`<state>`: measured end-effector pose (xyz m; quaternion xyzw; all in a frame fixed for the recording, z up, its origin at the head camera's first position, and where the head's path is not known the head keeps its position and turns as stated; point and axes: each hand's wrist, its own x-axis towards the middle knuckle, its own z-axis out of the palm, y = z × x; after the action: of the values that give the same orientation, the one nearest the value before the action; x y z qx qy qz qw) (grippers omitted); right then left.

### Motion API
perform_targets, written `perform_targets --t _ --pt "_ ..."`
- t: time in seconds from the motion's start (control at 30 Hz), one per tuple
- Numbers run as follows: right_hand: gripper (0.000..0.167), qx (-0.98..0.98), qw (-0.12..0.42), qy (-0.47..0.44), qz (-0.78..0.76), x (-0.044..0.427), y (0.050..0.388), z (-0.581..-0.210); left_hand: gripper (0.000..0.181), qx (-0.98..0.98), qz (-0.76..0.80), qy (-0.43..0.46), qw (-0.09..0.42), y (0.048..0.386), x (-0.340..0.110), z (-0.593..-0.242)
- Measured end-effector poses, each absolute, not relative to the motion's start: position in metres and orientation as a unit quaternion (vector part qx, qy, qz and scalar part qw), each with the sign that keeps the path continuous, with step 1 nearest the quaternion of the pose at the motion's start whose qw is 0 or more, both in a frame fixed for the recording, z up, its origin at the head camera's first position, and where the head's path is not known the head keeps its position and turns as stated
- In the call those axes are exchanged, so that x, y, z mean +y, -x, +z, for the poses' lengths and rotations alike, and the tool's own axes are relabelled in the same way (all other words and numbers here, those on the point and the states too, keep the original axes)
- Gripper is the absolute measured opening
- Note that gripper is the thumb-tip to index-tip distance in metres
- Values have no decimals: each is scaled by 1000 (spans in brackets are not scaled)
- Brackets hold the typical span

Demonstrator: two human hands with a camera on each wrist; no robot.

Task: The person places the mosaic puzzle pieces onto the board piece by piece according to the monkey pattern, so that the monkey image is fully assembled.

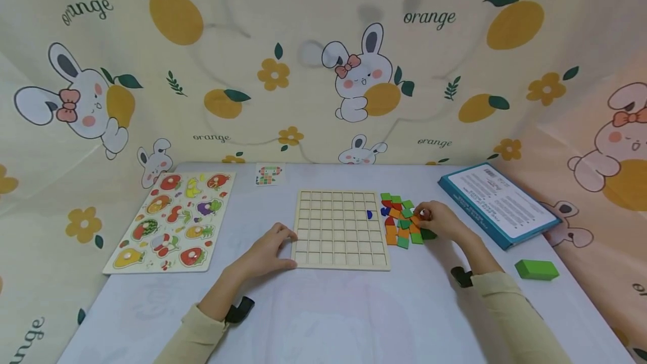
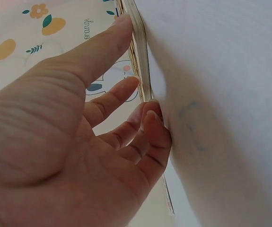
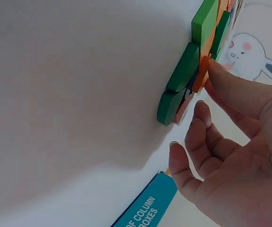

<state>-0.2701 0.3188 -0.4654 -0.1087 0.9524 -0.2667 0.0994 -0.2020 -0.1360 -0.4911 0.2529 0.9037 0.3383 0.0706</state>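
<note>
A wooden grid board (image 1: 338,229) lies flat, with one blue piece (image 1: 369,214) in a cell near its right side. My left hand (image 1: 265,250) touches the board's left edge, thumb at the near corner; the left wrist view shows the thumb and bent fingers of this hand (image 2: 93,127) against the board's edge (image 2: 140,52). Right of the board is a loose pile of green, orange, red and blue pieces (image 1: 402,223). There my right hand (image 1: 441,221) pinches an orange piece (image 3: 201,74) between thumb and index finger, the other fingers of this hand (image 3: 230,137) bent beside green pieces (image 3: 183,67).
A fruit picture board (image 1: 172,222) lies at the left. A small pattern card (image 1: 270,174) is behind the grid board. To the right are a blue-edged box (image 1: 500,204) and a green block (image 1: 537,269). A printed cloth (image 1: 303,16) hangs behind the table.
</note>
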Motion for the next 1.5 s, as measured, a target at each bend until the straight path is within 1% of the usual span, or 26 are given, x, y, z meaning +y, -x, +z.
perform_targets --t 0.2,0.47,0.57,0.7,0.83,1.0,1.27,1.5 --pt "17 950 114 108 -271 320 277 -466 53 903 339 -254 68 203 -135 -491" --pt "14 946 107 98 -290 309 281 -458 53 906 333 -252 68 202 -135 -491" --pt "12 936 96 113 -318 291 285 -450 53 908 330 -251 66 201 -137 -490" --pt "13 917 94 165 -352 254 290 -443 53 909 325 -252 62 201 -138 -489" --pt "10 903 100 214 -359 223 295 -447 54 908 327 -256 63 203 -138 -491" --pt "8 905 100 221 -350 201 304 -454 54 905 333 -254 67 203 -138 -492" --pt "12 912 112 205 -336 195 303 -456 53 908 333 -246 68 203 -137 -491" --pt "13 936 72 200 -279 192 302 -462 53 909 329 -249 67 202 -136 -491"
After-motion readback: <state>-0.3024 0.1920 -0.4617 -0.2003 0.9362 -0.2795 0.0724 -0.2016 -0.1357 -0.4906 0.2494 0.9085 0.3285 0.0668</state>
